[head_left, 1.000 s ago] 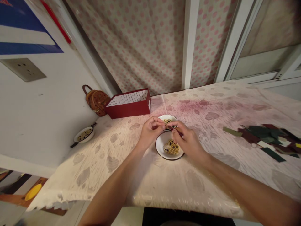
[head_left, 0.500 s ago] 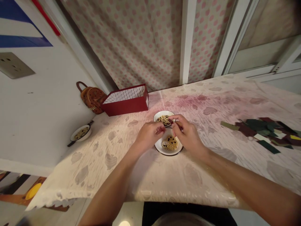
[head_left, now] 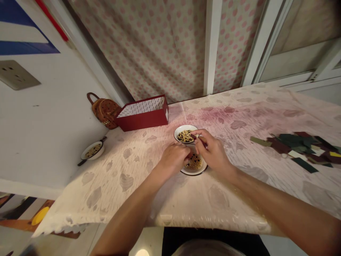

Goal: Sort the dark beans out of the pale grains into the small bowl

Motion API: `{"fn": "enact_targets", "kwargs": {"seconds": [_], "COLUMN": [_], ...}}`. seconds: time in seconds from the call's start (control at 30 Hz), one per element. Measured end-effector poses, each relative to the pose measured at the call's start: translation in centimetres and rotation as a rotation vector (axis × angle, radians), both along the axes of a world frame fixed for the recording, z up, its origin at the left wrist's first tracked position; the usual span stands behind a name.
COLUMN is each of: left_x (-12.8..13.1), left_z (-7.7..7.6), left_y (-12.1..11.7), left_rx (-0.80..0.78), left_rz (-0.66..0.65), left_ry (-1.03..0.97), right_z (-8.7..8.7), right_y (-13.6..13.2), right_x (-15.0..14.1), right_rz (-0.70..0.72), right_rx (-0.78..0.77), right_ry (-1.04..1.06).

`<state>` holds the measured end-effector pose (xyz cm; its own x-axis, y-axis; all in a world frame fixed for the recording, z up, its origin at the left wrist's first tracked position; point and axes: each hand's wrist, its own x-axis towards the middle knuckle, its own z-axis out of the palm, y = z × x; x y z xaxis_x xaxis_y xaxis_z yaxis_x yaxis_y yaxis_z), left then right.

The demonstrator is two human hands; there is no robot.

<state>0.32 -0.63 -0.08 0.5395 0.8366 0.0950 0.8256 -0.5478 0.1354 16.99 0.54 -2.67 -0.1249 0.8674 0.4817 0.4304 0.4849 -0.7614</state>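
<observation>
My left hand [head_left: 174, 157] is bent over the near white dish [head_left: 194, 174], its fingers curled together and pointing down. What they hold, if anything, is hidden. In that dish lie gold-coloured and black beads [head_left: 194, 162], partly covered by the left hand. My right hand [head_left: 211, 147], just to the right, is closed in a pinch on a thin dark-red stick-like piece [head_left: 204, 143], mostly covered by the fingers. Its tip is close to the far white dish [head_left: 179, 129], which holds loose pale-yellow and black beads [head_left: 185, 136].
A red open box [head_left: 144, 120] stands at the back left beside a small brown backpack [head_left: 106, 112]. A white pan-like bowl [head_left: 98, 153] of beads sits at the left by the wall. Dark green, brown and white flat pieces [head_left: 295, 144] are heaped at the right on the patterned tablecloth [head_left: 226, 206].
My left hand has come away from the right-hand fingertips and dropped down over the near dish. My right hand keeps its pinch in nearly the same place. The view has shifted slightly.
</observation>
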Motion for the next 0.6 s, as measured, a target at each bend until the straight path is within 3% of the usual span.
{"fn": "enact_targets", "kwargs": {"seconds": [0.17,0.4,0.6], "left_x": [-0.4,-1.4,-1.3], "left_z": [-0.5,-0.4,-0.3], "left_y": [0.4,1.6,1.7], "left_rx": [-0.070,-0.455,-0.576], "left_rz": [0.011,0.090,0.159], "left_ry": [-0.273,-1.174,-1.406], "right_z": [0.0,0.4,0.5], "right_y": [0.0,-0.5,-0.7], "right_x": [0.0,-0.1,-0.1], "right_rz": [-0.004,0.085,0.162], "right_rx": [0.002,-0.029,-0.037], "right_ry": [0.001,0.047,0.069]}}
